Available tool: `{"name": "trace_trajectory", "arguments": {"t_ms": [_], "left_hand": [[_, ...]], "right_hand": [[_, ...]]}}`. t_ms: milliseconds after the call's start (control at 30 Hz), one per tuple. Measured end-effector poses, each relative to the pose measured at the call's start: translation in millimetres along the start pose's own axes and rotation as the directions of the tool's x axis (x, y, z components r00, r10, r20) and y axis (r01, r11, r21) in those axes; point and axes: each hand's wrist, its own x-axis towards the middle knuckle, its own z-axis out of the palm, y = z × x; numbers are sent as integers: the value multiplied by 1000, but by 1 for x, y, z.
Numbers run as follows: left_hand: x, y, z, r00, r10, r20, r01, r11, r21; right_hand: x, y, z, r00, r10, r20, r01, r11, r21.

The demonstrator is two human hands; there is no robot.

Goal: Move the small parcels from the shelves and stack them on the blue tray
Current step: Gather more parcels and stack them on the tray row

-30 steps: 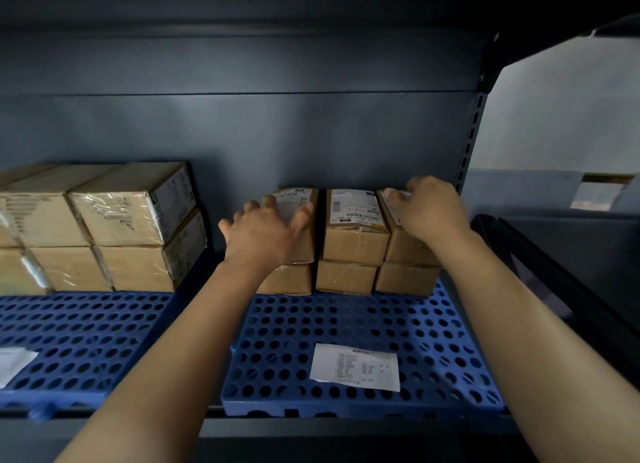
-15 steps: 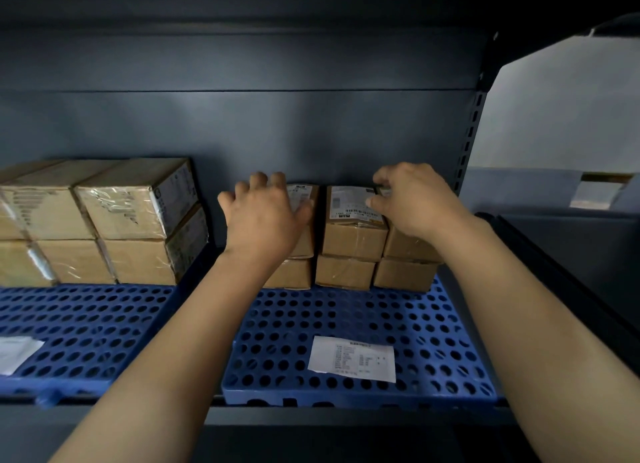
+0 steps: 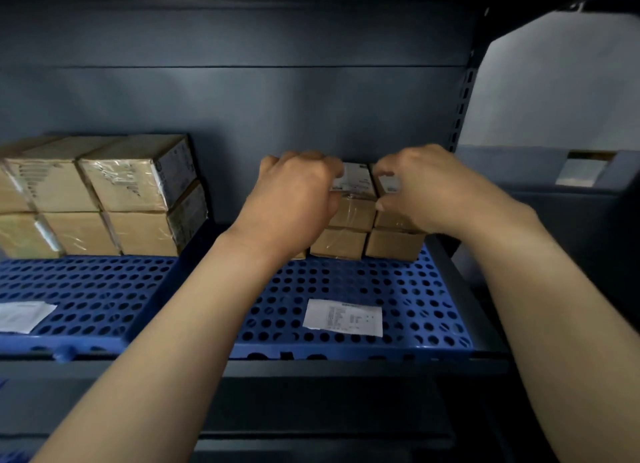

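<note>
Several small brown parcels stand in two layers at the back of the shelf on a blue perforated tray (image 3: 398, 289). My left hand (image 3: 294, 202) is curled over the top-left small parcel, which it hides almost fully. My right hand (image 3: 426, 188) curls its fingers round the top-right small parcel (image 3: 389, 185). Between the two hands the top middle small parcel (image 3: 353, 199) with a white label shows. Two small parcels of the bottom layer (image 3: 339, 244) show below the hands.
Larger brown boxes (image 3: 114, 199) are stacked at the left on a second blue perforated tray (image 3: 86, 289). A white paper slip (image 3: 343, 317) lies on the right tray, another white slip (image 3: 20, 315) on the left tray. The shelf's dark upright (image 3: 464, 91) stands to the right.
Both hands have moved inward and curled over the top row of small parcels; the left hand went from flat fingers to a grip, the right hand shifted left.
</note>
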Motion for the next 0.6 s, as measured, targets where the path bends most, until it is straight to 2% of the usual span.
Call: {"name": "trace_trajectory", "arguments": {"t_ms": [200, 333, 467, 600], "left_hand": [[-10, 19, -6, 975, 205, 87, -206, 979, -2], [-31, 23, -10, 912, 384, 143, -387, 922, -6], [-65, 25, -14, 819, 552, 156, -543, 834, -102], [-99, 47, -20, 674, 734, 82, -709, 675, -206]], "right_hand": [[-38, -11, -6, 966, 248, 72, -236, 960, -152], [-77, -34, 6, 933, 360, 8, -344, 899, -272], [-123, -71, 9, 853, 521, 23, -500, 830, -248], [-188, -97, 10, 732, 681, 33, -649, 710, -272]]}}
